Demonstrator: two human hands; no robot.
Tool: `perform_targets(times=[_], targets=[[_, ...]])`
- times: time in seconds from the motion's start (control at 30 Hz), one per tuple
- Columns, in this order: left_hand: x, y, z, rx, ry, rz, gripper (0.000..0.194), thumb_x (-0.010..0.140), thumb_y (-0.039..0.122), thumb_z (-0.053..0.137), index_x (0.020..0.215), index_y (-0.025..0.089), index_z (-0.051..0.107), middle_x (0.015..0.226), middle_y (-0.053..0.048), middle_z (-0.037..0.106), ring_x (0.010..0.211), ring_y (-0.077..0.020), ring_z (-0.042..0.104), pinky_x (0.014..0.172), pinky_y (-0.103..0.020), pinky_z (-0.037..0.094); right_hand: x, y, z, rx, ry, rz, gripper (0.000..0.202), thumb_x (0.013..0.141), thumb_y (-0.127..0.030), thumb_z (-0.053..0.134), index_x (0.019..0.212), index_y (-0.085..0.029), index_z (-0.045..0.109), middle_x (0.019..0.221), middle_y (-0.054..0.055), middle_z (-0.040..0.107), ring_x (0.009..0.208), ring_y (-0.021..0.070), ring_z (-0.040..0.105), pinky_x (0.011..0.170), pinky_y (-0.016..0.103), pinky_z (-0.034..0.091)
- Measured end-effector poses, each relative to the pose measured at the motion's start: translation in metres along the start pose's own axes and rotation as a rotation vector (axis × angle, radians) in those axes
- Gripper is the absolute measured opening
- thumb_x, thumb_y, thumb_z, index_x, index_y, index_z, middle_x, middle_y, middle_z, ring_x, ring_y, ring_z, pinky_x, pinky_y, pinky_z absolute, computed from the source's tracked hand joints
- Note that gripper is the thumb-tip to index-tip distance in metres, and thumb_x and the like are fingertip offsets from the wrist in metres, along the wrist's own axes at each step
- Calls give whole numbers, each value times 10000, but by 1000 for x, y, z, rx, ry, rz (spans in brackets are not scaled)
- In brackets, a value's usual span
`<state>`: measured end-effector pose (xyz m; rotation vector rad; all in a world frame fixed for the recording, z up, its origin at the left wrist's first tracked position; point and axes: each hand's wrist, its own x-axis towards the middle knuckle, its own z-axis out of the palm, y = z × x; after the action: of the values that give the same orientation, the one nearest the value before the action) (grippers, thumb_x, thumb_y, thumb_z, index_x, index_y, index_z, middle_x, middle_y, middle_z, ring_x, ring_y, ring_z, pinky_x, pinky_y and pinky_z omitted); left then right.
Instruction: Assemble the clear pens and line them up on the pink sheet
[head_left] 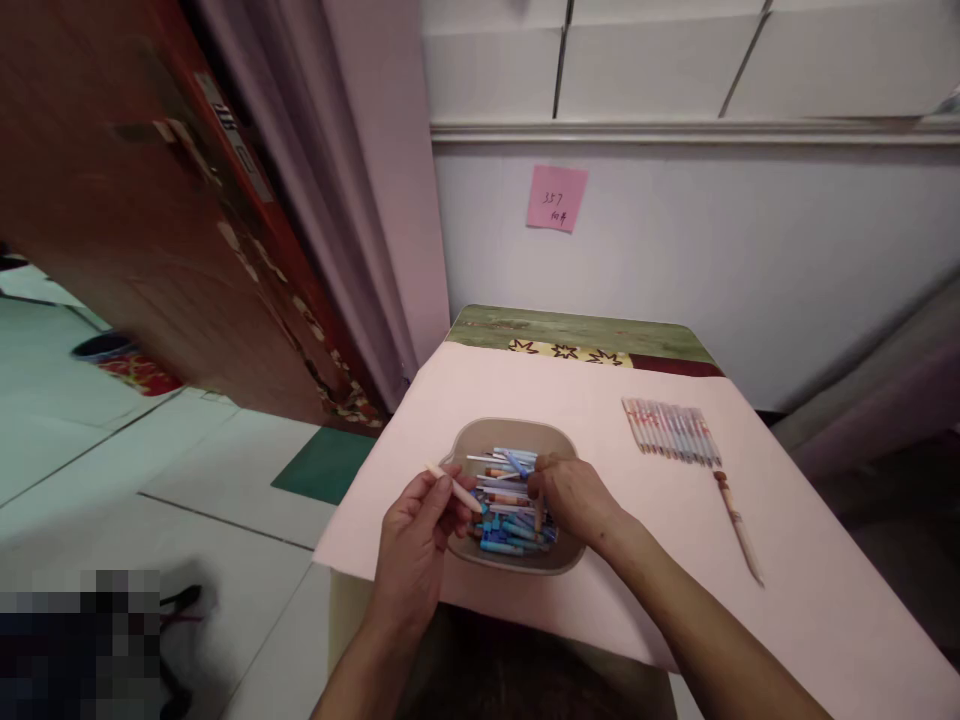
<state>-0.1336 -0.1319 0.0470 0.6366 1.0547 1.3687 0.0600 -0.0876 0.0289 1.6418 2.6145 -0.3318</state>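
Observation:
A beige basin (517, 430) on the pink-covered table holds many pen parts in blue, white and brown. My left hand (424, 515), at the basin's left edge, pinches a pale pen barrel (457, 489) that slants down to the right. Over the right side of the basin, my right hand (574, 490) reaches in with bent fingers; what its fingertips hold, if anything, is hard to make out. To the right lies a neat row of pens (670, 431). A single pen with a brown top (739, 528) rests just below that row.
The table's pink cover (600, 400) leaves a green patterned strip (480, 325) showing at the back. A pink note (556, 199) is stuck to the wall behind. At the left are a purple curtain (330, 180) and a reddish-brown door (150, 230).

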Motion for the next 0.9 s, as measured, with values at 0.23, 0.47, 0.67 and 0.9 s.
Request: perform_targets(times=[0.23,0.47,0.67,0.9], targets=[[0,-3,-2,-98,-66,-151,253,731,241,728,931,111,642,860,-99,711,594,-96,574,514,-192,465,5,2,6,-50,-21,-58,132,817,-172,607,847,-218,728,893,78,669,904,238,600,728,278,416],[5,-3,-6,-169,-32,-220,208,729,229,721,877,104,647,807,-81,691,583,-80,551,489,-167,436,-8,9,-2,259,175,21,165,914,-267,484,1001,-227,618,900,21,687,786,162,628,667,238,397],[7,4,-4,65,61,142,168,782,304,683,796,164,591,663,12,627,565,-76,514,534,-177,424,-14,8,1,305,206,248,247,872,-294,537,1112,-257,581,822,-9,717,750,181,657,620,246,379],[6,4,-9,15,108,160,200,777,334,676,794,179,550,804,-24,683,774,-158,639,786,-312,495,-11,1,-6,-19,177,305,134,866,-302,541,918,-248,652,849,26,712,775,190,652,600,252,358]])
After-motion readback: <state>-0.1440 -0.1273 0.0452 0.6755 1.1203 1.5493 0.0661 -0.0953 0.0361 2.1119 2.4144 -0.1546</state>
